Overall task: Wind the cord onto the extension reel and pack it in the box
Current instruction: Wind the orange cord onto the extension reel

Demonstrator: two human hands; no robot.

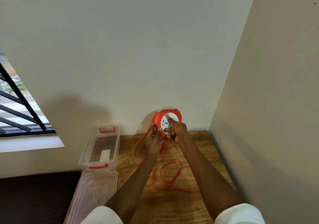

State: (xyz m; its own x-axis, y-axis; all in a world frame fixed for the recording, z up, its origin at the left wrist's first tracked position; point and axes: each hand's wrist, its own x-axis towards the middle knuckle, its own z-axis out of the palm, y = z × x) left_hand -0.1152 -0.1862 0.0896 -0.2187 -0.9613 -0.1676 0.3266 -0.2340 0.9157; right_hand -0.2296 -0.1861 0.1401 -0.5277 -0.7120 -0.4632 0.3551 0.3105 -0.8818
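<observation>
An orange extension reel [159,117] with a white round face is held upright above the far edge of the wooden table [198,154]. My left hand [153,140] grips its lower left rim, where the orange cord leaves it. My right hand [177,130] is on the white face, fingers closed on its centre part. The loose orange cord [170,173] lies in loops on the table below my hands. A clear plastic box [100,146] with orange latches stands open and empty at the table's left.
The box's clear lid [96,189] lies flat in front of the box at the table's left edge. Walls close in behind and on the right. A barred window [19,109] is at the left, a dark surface [34,197] below it.
</observation>
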